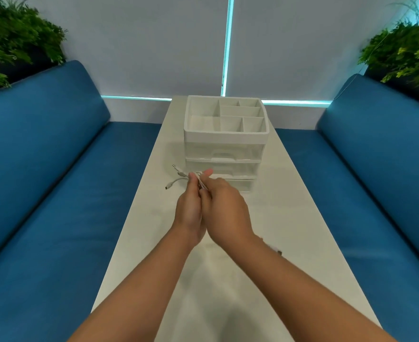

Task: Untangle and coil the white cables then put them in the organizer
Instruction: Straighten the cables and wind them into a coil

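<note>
Above table (pixel 228 280), left hand (pixel 188 215) and right hand (pixel 224 208) pressed together, both pinching white cables (pixel 182 177).

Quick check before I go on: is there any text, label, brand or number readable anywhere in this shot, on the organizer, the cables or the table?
None readable.
Organizer: plain white tray and clear drawers, no label or brand showing.
White cables held by the left hand and right hand: connectors too small to show any marking.
Table: no print visible.
</note>
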`<action>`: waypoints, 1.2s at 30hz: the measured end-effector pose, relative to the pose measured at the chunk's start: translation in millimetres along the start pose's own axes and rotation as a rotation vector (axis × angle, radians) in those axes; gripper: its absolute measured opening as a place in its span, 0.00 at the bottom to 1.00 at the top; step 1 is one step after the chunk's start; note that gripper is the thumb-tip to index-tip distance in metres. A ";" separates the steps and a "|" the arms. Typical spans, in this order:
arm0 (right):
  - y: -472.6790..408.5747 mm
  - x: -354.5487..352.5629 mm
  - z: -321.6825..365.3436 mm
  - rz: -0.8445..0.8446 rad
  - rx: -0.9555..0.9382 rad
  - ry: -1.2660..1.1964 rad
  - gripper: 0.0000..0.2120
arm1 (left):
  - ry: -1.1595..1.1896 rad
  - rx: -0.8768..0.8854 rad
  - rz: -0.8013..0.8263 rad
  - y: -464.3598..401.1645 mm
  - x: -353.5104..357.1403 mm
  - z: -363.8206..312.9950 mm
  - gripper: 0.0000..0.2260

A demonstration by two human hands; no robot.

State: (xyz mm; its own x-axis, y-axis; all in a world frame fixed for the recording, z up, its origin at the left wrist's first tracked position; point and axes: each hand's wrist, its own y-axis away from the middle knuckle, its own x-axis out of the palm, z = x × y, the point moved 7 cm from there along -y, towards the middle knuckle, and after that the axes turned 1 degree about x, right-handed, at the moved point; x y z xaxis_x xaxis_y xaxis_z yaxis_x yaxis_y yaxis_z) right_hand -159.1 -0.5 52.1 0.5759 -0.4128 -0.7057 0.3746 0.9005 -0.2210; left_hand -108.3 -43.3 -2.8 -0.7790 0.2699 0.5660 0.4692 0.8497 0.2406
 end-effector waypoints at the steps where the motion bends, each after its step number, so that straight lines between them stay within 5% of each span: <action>1: 5.3 1.1 2.9 -0.004 -0.065 -0.024 0.13 | 0.055 -0.016 0.013 -0.2 0.3 -1.2 0.21; 6: 20.9 5.9 -4.2 -0.070 -0.183 -0.179 0.17 | 0.154 -0.083 0.054 -3.1 -1.9 1.3 0.24; 16: 14.0 -12.3 -3.5 -0.018 -0.264 0.072 0.10 | -0.026 -0.192 0.171 -11.4 -12.0 7.1 0.14; 21: -3.4 -44.7 -7.4 -0.144 -0.202 -0.339 0.09 | -0.155 -0.310 0.403 -5.4 2.9 -1.1 0.21; 23: -19.1 -50.3 -18.6 -0.038 -0.132 -0.333 0.19 | -0.153 -0.383 0.465 -1.4 3.6 -3.7 0.22; 25: -27.6 -37.1 -35.3 0.238 0.131 -0.367 0.29 | -0.192 -0.419 0.492 2.0 4.4 -6.0 0.23; 28: -18.5 -12.8 -44.3 0.547 0.407 -0.455 0.30 | -0.222 -0.453 0.542 6.4 11.7 -7.0 0.24; 36: -13.0 -8.1 -42.0 0.613 0.576 -0.773 0.18 | -0.235 -0.571 0.667 13.2 17.3 -4.3 0.26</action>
State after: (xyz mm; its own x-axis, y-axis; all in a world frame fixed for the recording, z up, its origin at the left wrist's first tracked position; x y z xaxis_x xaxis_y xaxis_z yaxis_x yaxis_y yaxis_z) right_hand -199.2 -3.1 32.4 0.9951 -0.0793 0.0589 0.0393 0.8651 0.5001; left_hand -113.8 -29.4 13.6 -0.3069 0.7640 0.5676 0.9392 0.1466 0.3105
